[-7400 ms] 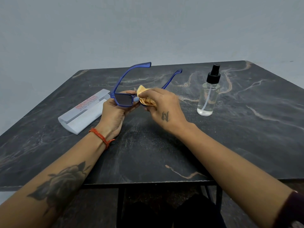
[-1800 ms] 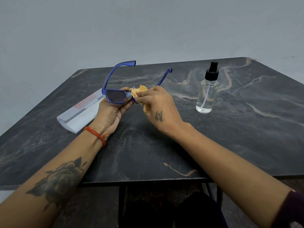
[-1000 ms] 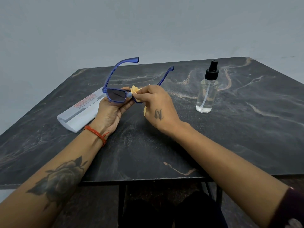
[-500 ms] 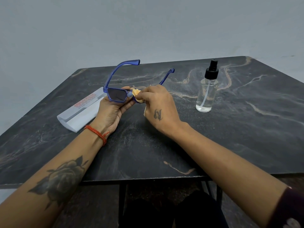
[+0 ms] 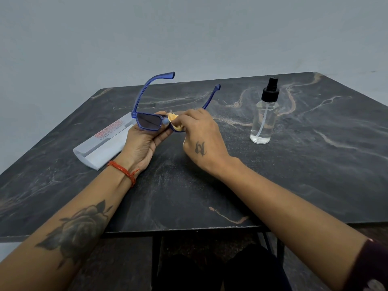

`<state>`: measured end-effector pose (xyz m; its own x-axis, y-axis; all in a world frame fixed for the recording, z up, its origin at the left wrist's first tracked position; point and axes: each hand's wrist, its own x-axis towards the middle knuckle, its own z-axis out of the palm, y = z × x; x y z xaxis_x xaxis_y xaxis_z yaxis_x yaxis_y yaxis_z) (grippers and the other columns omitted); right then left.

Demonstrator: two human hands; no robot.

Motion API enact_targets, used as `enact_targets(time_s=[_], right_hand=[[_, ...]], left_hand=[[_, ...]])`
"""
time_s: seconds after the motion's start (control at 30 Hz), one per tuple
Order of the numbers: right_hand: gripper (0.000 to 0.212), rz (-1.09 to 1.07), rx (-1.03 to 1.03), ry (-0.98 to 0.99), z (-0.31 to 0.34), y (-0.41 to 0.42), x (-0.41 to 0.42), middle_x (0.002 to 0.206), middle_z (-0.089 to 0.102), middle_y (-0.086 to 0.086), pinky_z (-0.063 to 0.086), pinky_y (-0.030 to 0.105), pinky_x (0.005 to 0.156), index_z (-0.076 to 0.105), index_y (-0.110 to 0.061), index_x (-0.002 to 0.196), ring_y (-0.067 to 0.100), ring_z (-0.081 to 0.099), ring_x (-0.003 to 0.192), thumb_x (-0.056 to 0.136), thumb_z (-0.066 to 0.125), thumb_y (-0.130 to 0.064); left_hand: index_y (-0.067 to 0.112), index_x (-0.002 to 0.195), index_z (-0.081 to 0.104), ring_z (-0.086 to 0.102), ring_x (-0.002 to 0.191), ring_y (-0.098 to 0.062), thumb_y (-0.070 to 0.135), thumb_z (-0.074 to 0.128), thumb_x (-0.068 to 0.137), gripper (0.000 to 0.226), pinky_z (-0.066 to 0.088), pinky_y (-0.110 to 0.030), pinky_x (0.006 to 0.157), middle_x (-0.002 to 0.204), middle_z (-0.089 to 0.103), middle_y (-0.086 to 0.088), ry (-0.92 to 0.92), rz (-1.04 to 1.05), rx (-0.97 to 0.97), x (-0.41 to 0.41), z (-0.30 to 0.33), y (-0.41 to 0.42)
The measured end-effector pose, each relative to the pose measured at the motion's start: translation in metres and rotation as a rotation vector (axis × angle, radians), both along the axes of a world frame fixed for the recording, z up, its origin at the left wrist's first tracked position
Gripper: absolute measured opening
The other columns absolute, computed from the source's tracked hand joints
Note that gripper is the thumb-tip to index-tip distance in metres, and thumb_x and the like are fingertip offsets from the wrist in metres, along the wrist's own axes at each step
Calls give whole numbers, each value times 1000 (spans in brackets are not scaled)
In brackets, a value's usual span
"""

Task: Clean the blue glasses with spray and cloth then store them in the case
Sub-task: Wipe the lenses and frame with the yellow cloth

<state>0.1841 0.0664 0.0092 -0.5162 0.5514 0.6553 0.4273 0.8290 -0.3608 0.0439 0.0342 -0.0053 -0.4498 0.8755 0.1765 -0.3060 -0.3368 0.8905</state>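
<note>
While the right-hand lens is being wiped, the blue glasses (image 5: pixel 148 120) are held up off the table (image 5: pixel 315 175) by the left hand (image 5: pixel 142 141), whose fingers and thumb are curled round the lower rim of the left lens; a grip on the frame, it may be judged, keeps skin off the dark lens and steadies the frame against the rubbing. Both temples are left unfolded and point away from the wearer, so that both faces of each lens can be reached. Just to the right of that grip, the yellow cloth (image 5: pixel 175 120) is pinched by the right hand (image 5: pixel 201 139) against the other lens, the fingers being closed on the cloth with the lens between them.

Beyond the glasses to their left, the pale case (image 5: pixel 102 143) lies flat on the table, partly behind the left hand (close enough, presumably, for the storing step). Well to the right of the glasses, the spray bottle (image 5: pixel 265 120) stands upright with its cap on, set down clear of the working hands.

Much is hidden. The right lens is covered almost wholly by cloth and fingers, so its cleanliness cannot be judged. Most of the cloth is buried in the right hand. The red print on the case is too small to be read, and whether the case is shut cannot be told for certain.
</note>
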Motion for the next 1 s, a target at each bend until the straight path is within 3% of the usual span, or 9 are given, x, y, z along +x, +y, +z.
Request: enact_targets(time_s=[0.33, 0.63, 0.8, 0.9, 1.0], right_hand=[[43, -6, 72, -141, 3, -3, 3, 110, 59, 14, 46, 35, 78, 61, 0, 112, 29, 47, 101, 72, 52, 13], [33, -204, 235, -405, 9, -5, 8, 113, 50, 13, 31, 29, 69, 53, -4, 112, 27, 41, 103, 85, 36, 3], [28, -235, 222, -389, 9, -6, 10, 110, 49, 12, 27, 27, 63, 54, -3, 107, 26, 43, 97, 83, 42, 3], [28, -202, 180, -313, 7, -6, 11, 105, 52, 12, 29, 27, 60, 56, -3, 105, 26, 45, 92, 78, 49, 1], [26, -147, 139, -223, 3, -4, 10, 101, 56, 12, 32, 27, 64, 59, -1, 101, 26, 47, 90, 77, 52, 0]], left_hand=[[4, 94, 63, 69, 84, -14, -2, 59, 79, 17, 55, -23, 72, 85, 73, -1, 59, -27, 15, 0, 0, -1], [9, 86, 62, 69, 80, -11, -6, 58, 80, 17, 55, -21, 68, 79, 73, 3, 70, 10, 15, -1, 1, -1], [12, 78, 67, 69, 79, -10, -8, 56, 81, 23, 55, -21, 67, 77, 73, 3, 72, 11, 20, 0, 2, -1], [18, 66, 73, 69, 80, -10, -8, 56, 82, 35, 55, -21, 67, 77, 73, 3, 54, 6, 35, -2, 1, 0], [20, 66, 73, 69, 80, -9, -7, 56, 82, 36, 55, -21, 67, 77, 73, 4, 42, 20, 54, -4, 1, 0]])
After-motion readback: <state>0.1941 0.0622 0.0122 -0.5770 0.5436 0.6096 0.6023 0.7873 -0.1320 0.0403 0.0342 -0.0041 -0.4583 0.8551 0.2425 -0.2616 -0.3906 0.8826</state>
